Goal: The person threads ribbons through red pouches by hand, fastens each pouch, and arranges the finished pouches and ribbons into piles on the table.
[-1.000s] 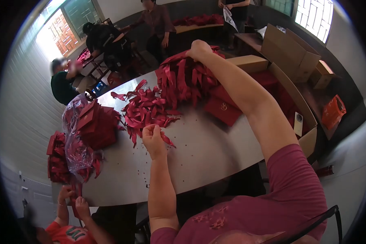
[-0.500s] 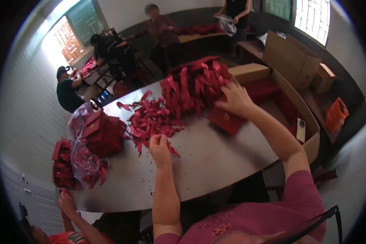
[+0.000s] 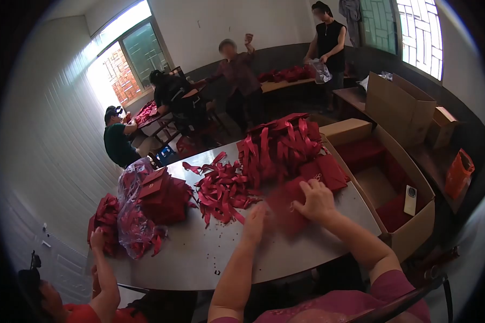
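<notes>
Close to the middle of the metal table (image 3: 191,269), my left hand (image 3: 255,222) is held edge-on at the left side of a blurred red bag (image 3: 286,207), a red ribbon end beside it. What its fingers hold is hidden. My right hand (image 3: 315,200) lies spread on the right part of that bag, fingers apart, thumb on its surface. Another red bag (image 3: 326,171) with a gold mark lies just beyond. A heap of loose red ribbons (image 3: 221,188) is left of my hands; behind them stands a pile of red bags with ribbon handles (image 3: 280,142).
Stacked red bags (image 3: 164,196) and clear plastic (image 3: 134,215) sit at the table's left, near a co-worker's hand (image 3: 98,238). An open carton (image 3: 409,239) with a phone (image 3: 410,200) adjoins the right edge. Several people are in the background.
My right hand has brought a red bag nearer, and my left hand has moved from the ribbon heap to its side. The view has shifted. A person behind has raised a hand.
</notes>
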`<state>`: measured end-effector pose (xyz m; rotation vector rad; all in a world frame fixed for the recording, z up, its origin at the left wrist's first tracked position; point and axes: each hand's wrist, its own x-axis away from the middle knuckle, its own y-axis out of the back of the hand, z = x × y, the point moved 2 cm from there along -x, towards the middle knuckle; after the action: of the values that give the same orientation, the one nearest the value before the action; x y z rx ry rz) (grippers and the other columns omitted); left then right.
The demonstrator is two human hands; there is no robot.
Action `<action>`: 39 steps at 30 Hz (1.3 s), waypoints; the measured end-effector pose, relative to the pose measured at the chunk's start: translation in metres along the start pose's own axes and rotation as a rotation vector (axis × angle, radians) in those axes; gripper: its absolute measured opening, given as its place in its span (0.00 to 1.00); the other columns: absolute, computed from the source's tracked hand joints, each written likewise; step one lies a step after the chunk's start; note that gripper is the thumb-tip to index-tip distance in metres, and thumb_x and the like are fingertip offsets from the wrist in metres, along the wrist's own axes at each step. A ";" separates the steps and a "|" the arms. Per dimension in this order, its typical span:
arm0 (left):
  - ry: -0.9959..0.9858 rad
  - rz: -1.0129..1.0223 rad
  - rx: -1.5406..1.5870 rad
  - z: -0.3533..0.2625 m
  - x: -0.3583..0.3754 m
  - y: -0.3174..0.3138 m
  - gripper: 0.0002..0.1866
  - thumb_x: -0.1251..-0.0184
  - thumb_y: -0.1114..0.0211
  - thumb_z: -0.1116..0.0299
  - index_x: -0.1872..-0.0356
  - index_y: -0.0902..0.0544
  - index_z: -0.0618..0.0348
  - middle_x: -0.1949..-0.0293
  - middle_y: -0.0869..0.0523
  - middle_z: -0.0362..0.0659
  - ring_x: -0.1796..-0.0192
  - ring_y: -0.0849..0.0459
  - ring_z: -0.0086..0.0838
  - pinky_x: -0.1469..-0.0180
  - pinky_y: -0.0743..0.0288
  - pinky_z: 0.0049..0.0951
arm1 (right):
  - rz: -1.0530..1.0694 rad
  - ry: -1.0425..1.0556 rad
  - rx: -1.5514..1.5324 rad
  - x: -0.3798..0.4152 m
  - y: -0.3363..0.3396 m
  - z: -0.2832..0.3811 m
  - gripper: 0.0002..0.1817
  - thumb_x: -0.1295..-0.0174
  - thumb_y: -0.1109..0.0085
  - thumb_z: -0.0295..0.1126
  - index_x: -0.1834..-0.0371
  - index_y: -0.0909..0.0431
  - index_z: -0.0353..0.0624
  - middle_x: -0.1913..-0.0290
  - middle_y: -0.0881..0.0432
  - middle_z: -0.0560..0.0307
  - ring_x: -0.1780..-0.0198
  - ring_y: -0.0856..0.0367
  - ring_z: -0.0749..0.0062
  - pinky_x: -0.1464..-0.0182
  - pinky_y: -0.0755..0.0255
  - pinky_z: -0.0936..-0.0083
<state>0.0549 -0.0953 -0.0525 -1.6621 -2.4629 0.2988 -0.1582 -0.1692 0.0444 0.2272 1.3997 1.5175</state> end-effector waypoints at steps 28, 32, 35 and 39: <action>-0.045 -0.146 -1.171 -0.036 0.023 0.001 0.17 0.43 0.30 0.58 0.60 0.16 0.61 0.59 0.14 0.58 0.55 0.16 0.55 0.52 0.22 0.47 | 0.219 0.016 -0.072 0.031 -0.054 0.033 0.38 0.50 0.30 0.55 0.40 0.25 0.41 0.45 0.30 0.44 0.49 0.21 0.49 0.50 0.23 0.59; -0.282 -0.225 -1.181 -0.017 0.019 0.004 0.18 0.44 0.29 0.57 0.65 0.16 0.66 0.64 0.16 0.56 0.59 0.17 0.50 0.54 0.23 0.44 | 0.219 0.008 -0.075 0.031 -0.051 0.034 0.37 0.49 0.30 0.55 0.42 0.25 0.40 0.45 0.29 0.45 0.49 0.21 0.49 0.50 0.22 0.59; -0.296 -0.237 -1.259 -0.015 0.022 -0.004 0.20 0.44 0.29 0.57 0.62 0.16 0.67 0.62 0.17 0.57 0.56 0.18 0.50 0.52 0.24 0.43 | 0.214 0.010 -0.068 0.031 -0.053 0.033 0.36 0.49 0.30 0.55 0.44 0.24 0.40 0.45 0.29 0.46 0.49 0.20 0.50 0.50 0.23 0.59; -0.318 -0.280 -1.199 -0.016 0.024 -0.008 0.21 0.45 0.29 0.57 0.59 0.16 0.66 0.64 0.16 0.57 0.54 0.20 0.50 0.49 0.25 0.43 | 0.233 0.006 -0.069 0.030 -0.055 0.032 0.36 0.50 0.30 0.55 0.44 0.24 0.40 0.46 0.29 0.46 0.49 0.20 0.51 0.50 0.23 0.59</action>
<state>0.0424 -0.0752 -0.0344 -1.5247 -3.3226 -1.2770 -0.1209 -0.1372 -0.0052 0.3531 1.3587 1.7555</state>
